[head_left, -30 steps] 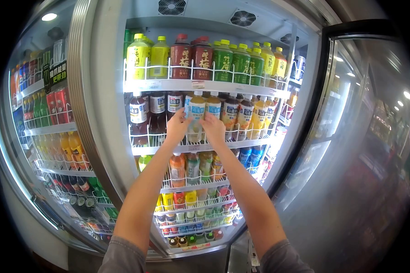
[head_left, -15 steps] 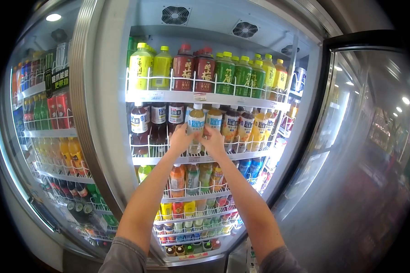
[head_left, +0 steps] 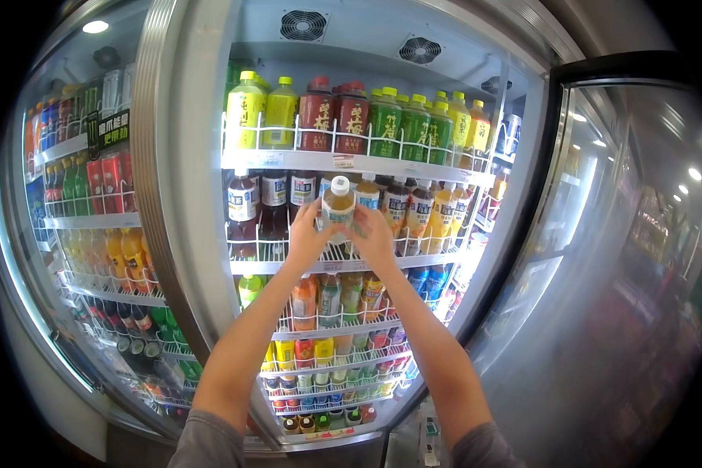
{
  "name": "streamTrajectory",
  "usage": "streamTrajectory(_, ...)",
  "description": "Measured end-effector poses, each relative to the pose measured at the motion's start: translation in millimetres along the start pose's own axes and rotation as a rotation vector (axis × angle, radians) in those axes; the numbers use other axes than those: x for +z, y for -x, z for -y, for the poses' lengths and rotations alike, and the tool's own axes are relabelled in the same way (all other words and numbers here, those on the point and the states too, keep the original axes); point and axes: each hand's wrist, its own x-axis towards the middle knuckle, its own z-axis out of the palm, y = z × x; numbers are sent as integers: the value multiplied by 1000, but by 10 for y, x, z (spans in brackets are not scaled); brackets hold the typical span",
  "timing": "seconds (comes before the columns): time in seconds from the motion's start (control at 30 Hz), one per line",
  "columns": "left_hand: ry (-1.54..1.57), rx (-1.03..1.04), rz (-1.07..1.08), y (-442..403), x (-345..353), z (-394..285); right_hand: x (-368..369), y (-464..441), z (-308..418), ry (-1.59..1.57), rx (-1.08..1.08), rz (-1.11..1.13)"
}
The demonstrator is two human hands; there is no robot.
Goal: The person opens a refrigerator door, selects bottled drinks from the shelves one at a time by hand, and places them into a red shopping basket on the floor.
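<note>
A drink bottle (head_left: 339,201) with a white cap, pale amber liquid and a light label is between my two hands at the second shelf, its cap tipped toward me. My left hand (head_left: 309,237) grips its left side, fingers wrapped round it. My right hand (head_left: 373,239) closes on it from the right, and the fingertips of both hands nearly meet in front of the label. Dark tea bottles (head_left: 274,204) stand left of it on the shelf. Just behind my right hand is a similar bottle (head_left: 367,193) with a blue and white label.
Above, the top shelf (head_left: 288,161) carries yellow, dark red and green bottles behind a white wire guard. Lower shelves hold more drinks. The glass door (head_left: 569,257) stands swung out on the right, and a metal door frame (head_left: 161,179) runs down the left.
The bottle between my hands has tipped, its cap coming toward me and its base now hidden by my fingers. Both hands have shifted slightly, still around it.
</note>
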Motion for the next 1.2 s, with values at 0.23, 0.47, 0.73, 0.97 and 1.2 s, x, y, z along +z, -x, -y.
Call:
streamTrajectory(0.23, 244, -36, 98, 137, -317, -469, -58, 82, 490, 70, -67, -22)
streamTrajectory(0.47, 231, -159, 138, 517, -608, -677, 21, 495, 695, -364, 266, 96)
streamTrajectory(0.73, 462, -422, 226, 1171, -816, -580, 173, 1194, 814, -502, 398, 185)
streamTrajectory(0.97, 250, -471, 146, 1838, -789, -599, 187, 1712, 991, -587, 579, 190)
streamTrajectory(1.2, 246, -564, 140, 2633, -595, -772, -38, 2371, 775, -602, 687, 281)
